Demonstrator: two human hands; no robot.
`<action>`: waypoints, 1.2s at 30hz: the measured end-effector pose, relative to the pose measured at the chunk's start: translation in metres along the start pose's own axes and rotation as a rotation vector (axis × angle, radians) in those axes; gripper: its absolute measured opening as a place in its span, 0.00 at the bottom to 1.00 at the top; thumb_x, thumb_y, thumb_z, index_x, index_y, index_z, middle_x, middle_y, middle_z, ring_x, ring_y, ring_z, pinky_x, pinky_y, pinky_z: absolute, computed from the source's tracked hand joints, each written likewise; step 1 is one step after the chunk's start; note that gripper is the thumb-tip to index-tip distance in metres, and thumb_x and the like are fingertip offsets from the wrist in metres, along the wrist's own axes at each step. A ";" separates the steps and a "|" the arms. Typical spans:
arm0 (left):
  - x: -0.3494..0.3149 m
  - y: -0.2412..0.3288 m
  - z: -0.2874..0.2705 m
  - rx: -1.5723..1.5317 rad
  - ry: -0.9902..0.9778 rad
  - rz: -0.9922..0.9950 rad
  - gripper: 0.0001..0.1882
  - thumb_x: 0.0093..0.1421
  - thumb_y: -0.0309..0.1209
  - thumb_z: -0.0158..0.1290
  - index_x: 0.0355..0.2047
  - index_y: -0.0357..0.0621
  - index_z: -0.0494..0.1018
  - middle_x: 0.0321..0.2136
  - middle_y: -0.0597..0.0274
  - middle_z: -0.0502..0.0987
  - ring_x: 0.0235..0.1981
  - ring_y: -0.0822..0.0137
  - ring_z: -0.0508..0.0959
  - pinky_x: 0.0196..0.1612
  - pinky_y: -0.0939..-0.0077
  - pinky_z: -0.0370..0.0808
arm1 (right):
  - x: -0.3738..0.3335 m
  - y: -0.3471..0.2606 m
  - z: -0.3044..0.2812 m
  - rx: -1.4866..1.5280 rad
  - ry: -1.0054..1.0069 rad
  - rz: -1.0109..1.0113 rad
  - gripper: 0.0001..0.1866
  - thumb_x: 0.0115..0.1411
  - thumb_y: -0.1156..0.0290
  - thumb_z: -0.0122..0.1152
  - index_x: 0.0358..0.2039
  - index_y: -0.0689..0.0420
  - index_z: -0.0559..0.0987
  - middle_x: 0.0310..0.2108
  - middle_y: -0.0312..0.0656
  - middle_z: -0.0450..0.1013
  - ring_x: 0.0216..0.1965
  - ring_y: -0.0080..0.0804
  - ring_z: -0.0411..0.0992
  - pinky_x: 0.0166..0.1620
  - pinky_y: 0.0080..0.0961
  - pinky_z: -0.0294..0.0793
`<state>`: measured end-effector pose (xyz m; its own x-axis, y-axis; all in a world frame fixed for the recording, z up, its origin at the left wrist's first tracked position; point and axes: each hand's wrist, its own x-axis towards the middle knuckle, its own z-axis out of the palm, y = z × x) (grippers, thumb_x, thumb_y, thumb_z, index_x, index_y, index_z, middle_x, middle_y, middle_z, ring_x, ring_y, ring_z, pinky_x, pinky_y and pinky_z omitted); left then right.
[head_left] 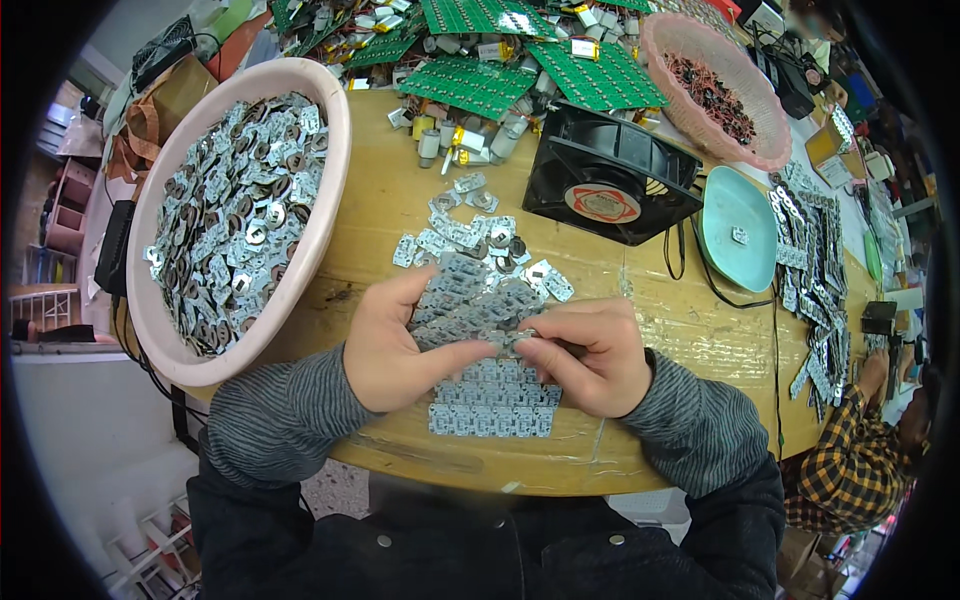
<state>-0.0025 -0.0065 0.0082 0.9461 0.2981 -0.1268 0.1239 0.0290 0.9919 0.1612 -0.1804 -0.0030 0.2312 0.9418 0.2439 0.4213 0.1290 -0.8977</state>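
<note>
At frame centre, the left hand [392, 345] and right hand [590, 352] pinch one small silvery circuit-board strip [515, 340] between their fingertips, its long axis running left-right, above the flat grey panel of joined boards [492, 405].

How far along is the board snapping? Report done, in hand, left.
Done: the basin is heaped with single pieces, and more loose pieces lie on the table. In hand: left hand and right hand pinch a panel between them. Left: a whole sheet under the hands.
</note>
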 end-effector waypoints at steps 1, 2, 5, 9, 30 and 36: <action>0.001 0.002 -0.001 -0.053 -0.032 -0.030 0.21 0.56 0.21 0.64 0.49 0.34 0.72 0.33 0.63 0.81 0.27 0.79 0.77 0.32 0.81 0.75 | 0.000 0.001 -0.001 0.048 -0.028 0.004 0.05 0.62 0.82 0.60 0.35 0.70 0.81 0.22 0.43 0.77 0.21 0.21 0.76 0.23 0.17 0.73; 0.002 0.003 -0.001 -0.106 -0.065 -0.060 0.20 0.56 0.20 0.64 0.48 0.35 0.72 0.33 0.64 0.81 0.25 0.80 0.77 0.30 0.83 0.74 | -0.001 0.000 -0.001 0.050 -0.031 0.009 0.05 0.62 0.82 0.60 0.35 0.70 0.81 0.22 0.43 0.77 0.21 0.21 0.76 0.23 0.17 0.73; 0.002 0.002 -0.003 -0.177 -0.101 -0.073 0.20 0.56 0.19 0.64 0.48 0.35 0.72 0.33 0.64 0.81 0.25 0.80 0.77 0.28 0.83 0.74 | 0.001 -0.006 -0.002 0.224 -0.062 0.130 0.05 0.62 0.79 0.63 0.37 0.67 0.83 0.22 0.42 0.78 0.20 0.24 0.77 0.24 0.22 0.74; 0.000 0.003 -0.001 -0.267 -0.122 -0.101 0.20 0.55 0.18 0.64 0.47 0.35 0.72 0.33 0.63 0.81 0.25 0.79 0.77 0.28 0.83 0.75 | -0.001 -0.011 -0.002 0.402 -0.101 0.277 0.07 0.65 0.77 0.61 0.39 0.66 0.83 0.24 0.40 0.78 0.22 0.20 0.76 0.24 0.17 0.74; 0.001 0.004 -0.001 0.325 0.013 0.346 0.09 0.52 0.16 0.65 0.33 0.36 0.79 0.27 0.56 0.84 0.26 0.73 0.83 0.32 0.79 0.79 | -0.004 -0.007 0.005 0.586 -0.023 0.531 0.08 0.68 0.73 0.58 0.39 0.65 0.82 0.24 0.34 0.76 0.21 0.15 0.71 0.24 0.14 0.72; -0.003 0.003 0.002 0.356 0.044 0.373 0.10 0.49 0.16 0.65 0.34 0.36 0.81 0.29 0.54 0.85 0.30 0.68 0.85 0.35 0.78 0.80 | -0.002 -0.008 -0.001 0.508 -0.107 0.543 0.08 0.68 0.74 0.58 0.40 0.65 0.82 0.24 0.35 0.76 0.22 0.15 0.72 0.24 0.14 0.72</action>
<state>-0.0043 -0.0089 0.0119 0.9328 0.2660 0.2433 -0.1185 -0.4111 0.9038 0.1582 -0.1834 0.0044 0.1936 0.9357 -0.2949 -0.1906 -0.2590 -0.9469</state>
